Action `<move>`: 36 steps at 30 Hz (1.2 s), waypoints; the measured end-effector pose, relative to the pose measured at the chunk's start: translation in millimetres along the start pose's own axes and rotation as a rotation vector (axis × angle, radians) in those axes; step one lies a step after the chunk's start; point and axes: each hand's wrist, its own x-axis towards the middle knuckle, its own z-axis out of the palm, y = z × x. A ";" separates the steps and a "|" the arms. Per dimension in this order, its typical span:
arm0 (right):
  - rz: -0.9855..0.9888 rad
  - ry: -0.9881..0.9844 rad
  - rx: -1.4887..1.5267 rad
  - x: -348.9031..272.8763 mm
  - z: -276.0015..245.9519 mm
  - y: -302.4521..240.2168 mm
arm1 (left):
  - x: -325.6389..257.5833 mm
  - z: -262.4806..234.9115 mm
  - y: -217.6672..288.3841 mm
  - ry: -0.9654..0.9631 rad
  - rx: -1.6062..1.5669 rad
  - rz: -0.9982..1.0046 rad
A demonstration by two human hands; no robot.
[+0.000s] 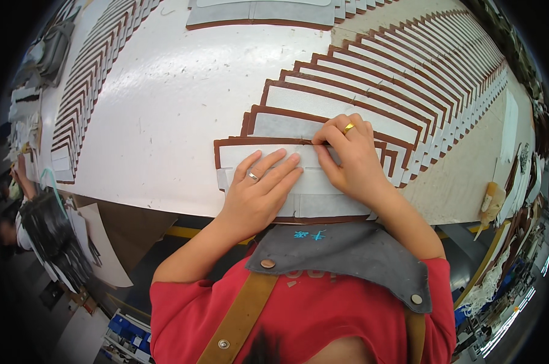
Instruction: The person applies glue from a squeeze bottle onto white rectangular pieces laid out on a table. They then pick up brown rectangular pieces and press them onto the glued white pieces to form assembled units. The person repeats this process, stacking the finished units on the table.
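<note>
A flat piece (238, 155), white-grey in the middle with a brown edge, lies at the near edge of the white table (165, 103). My left hand (262, 182) rests flat on it, fingers spread, a ring on one finger. My right hand (347, 155) bends over the piece's brown upper edge, with the fingertips pressing along that edge; a gold ring shows on it. Whether it pinches a small tool I cannot tell. To the right, a long row of overlapping pieces of the same kind (408, 79) fans away toward the far right.
Another fanned row of the same pieces (92, 73) runs along the table's left side, and a larger grey piece (256, 12) lies at the far edge. A seated person (38, 224) is at the lower left. A brush-like tool (489, 197) lies at the right edge.
</note>
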 end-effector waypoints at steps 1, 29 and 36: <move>0.008 -0.009 -0.001 0.1 -0.2 -0.3 | 0.0 -0.2 0.2 -0.005 -0.007 -0.003; -0.027 0.042 -0.207 -65.6 -47.9 15.4 | -21.1 -12.1 -10.7 0.007 -0.008 -0.141; 0.078 0.115 -0.043 -34.3 -48.8 5.9 | -23.0 -9.8 -13.5 0.056 -0.004 -0.143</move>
